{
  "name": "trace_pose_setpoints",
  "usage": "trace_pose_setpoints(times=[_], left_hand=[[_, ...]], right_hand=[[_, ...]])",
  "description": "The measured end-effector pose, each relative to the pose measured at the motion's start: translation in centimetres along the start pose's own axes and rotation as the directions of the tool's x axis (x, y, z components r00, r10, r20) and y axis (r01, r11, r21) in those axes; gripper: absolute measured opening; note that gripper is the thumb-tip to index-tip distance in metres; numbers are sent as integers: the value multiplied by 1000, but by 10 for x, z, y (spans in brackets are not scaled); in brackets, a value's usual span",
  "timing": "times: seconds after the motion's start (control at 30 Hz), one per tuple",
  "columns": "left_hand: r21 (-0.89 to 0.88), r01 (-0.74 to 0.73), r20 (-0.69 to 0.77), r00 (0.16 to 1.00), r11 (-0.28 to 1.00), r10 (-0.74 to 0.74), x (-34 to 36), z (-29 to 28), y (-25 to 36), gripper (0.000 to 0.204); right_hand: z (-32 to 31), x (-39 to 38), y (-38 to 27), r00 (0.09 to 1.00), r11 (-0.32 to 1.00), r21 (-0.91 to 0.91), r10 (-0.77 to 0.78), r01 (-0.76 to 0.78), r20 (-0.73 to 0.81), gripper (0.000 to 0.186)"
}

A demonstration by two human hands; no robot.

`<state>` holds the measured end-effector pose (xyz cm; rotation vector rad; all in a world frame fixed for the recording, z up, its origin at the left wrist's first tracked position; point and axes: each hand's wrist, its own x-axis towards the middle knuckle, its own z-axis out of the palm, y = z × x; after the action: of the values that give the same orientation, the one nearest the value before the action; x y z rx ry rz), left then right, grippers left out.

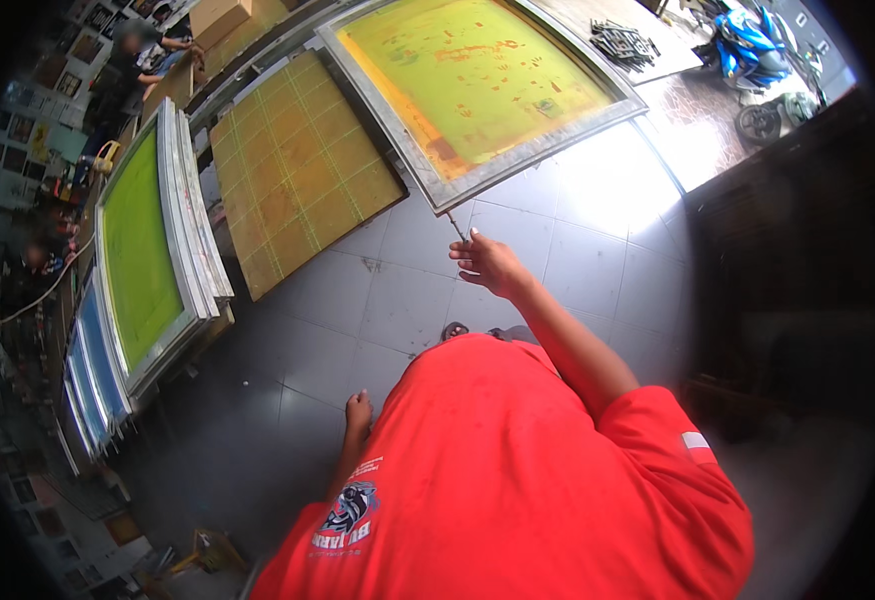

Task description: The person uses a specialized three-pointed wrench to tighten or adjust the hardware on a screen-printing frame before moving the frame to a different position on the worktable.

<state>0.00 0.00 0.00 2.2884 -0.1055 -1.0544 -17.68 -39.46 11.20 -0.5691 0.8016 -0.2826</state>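
Note:
My right hand [487, 262] is raised with its fingers apart and slightly curled, just below a short threaded rod [457, 227] at the corner of a metal-framed screen [487, 80]; whether a fingertip touches the rod I cannot tell. The screen's mesh is yellow-green with orange smudges. Left of it lies a brown board [302, 175] with a green grid. My left hand [358, 408] hangs by my body with its fingers curled, nothing visible in it.
Stacked screens with green [142, 250] and blue [97, 355] mesh line the left. A cardboard box [219, 15] and co-workers [142, 55] are beyond. Metal pieces [622, 42] lie on a pale surface upper right, near a blue motorbike [742, 50]. Grey tiles [397, 290] form the floor.

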Motion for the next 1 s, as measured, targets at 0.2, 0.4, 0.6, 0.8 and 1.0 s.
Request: trace_pose_setpoints(times=[0.2,0.4,0.6,0.8,1.0], left_hand=[[117,-100,26,995,988,98,20,-17,18,32],[151,-95,52,995,984,88,33,-25,15,32],[129,-80,102,992,988,67,39,-23,5,32],[62,-225,121,969,972,216,47,-30,-4,33],[143,-95,91,992,985,83,54,-33,3,32]], right_hand=[[0,12,13,982,983,-67,-177,173,-66,26],[14,-3,4,944,893,-402,-288,204,-159,26],[7,-6,9,997,979,190,-73,69,11,24],[3,11,18,983,973,138,-181,183,-28,19],[13,0,1,882,795,-555,-421,246,-211,21]])
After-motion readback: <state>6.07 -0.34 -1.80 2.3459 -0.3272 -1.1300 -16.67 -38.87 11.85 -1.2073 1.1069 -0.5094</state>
